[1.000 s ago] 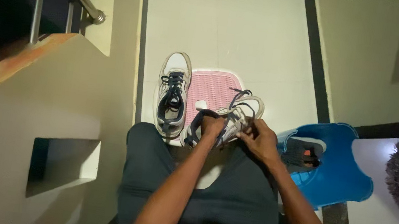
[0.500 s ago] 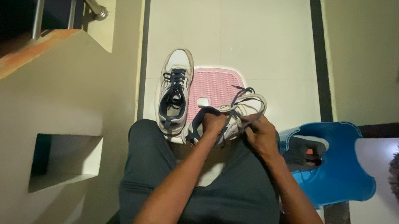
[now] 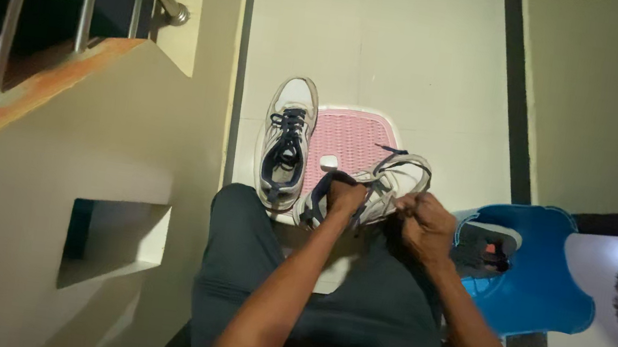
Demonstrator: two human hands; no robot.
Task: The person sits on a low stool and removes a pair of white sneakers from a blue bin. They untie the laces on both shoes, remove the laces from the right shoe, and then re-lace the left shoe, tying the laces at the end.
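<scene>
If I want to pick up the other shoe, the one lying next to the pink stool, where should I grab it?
Probably at the heel end of the white shoe. It lies sole down, toe pointing away, its opening facing up and nothing covering it. Reaching from above on the near side, fingers could hook inside the heel collar, thumb outside. The laces look loose, so avoid lifting by them.

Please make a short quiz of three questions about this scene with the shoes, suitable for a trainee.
1. True or false: both hands are on the same shoe.
2. Where does the second white shoe stand? A) on the blue stool B) at the left edge of the pink mat C) on the stairs
3. What lies on the blue stool?

Key
1. True: the left hand grips the tilted white shoe and the right hand pinches its laces.
2. B: the second white shoe stands upright beside the pink mat, partly over its edge.
3. A dark shoe lies on the blue stool.
</scene>
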